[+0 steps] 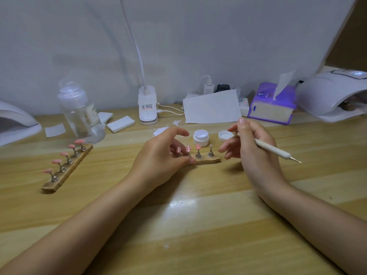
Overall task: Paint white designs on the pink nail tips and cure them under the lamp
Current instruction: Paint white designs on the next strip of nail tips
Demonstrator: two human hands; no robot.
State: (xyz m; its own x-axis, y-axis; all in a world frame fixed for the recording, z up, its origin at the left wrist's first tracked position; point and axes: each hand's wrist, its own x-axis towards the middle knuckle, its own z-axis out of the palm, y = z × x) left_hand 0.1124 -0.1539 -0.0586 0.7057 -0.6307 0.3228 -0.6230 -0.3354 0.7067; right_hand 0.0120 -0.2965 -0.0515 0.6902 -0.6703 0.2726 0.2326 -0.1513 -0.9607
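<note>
Nearest on the wooden table (198, 225), the left hand (164, 155) curls over the left end of a small wooden strip (208, 160), thumb against its front edge and fingers around the stands, gripping it. On that strip stand pink nail tips (188, 149) on metal stands, some showing white dots. The right hand (252, 147) sits just right of the strip, apart from it, holding a white dotting pen (274, 150) with its metal point aimed to the right. Off to the left lies a second strip (67, 171) with five plain pink tips. Just behind the hands are an open white jar (201, 137) and its lid (225, 135). Farther back stand a clear bottle (81, 114), a clip lamp base (148, 106), a sheet of paper (211, 108) and a purple tissue pack (272, 106). A white curing lamp (329, 94) sits at far right, another (15, 120) at far left.
</note>
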